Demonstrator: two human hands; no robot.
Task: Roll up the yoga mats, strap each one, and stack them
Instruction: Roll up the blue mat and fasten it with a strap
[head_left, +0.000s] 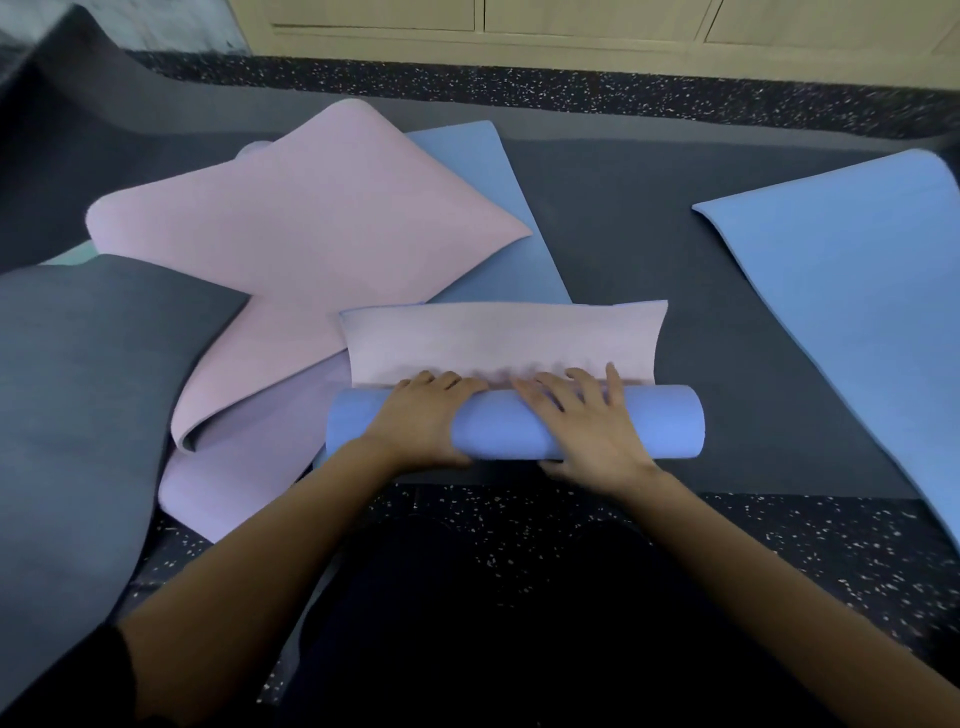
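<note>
A blue roll (519, 423) of yoga mat lies crosswise on the floor just in front of the person's knees, on a dark mat (649, 249) spread across the middle of the floor. From the far side of the roll a short unrolled tail (504, 338) extends away, its pink inner face turned up and its far edge slightly lifted.

The roll is pressed from above by both hands. The left hand (421, 421) is laid over the left part of the roll, its fingers (441, 382) curled over the top onto the seam where the tail meets the roll. The right hand (587, 421) is laid flat over the right part, its fingers (582, 384) spread and extended; nothing is enclosed in either hand, only pressed.

To the left, a loosely folded pink mat (301, 234) is draped over a flat blue mat (498, 228). A dark grey mat (88, 374) is heaped at the floor's left edge. Another blue mat (852, 291) lies open toward the right edge. The speckled floor (831, 551) is exposed near the person, and pale cabinet fronts (571, 21) run along its far edge.
</note>
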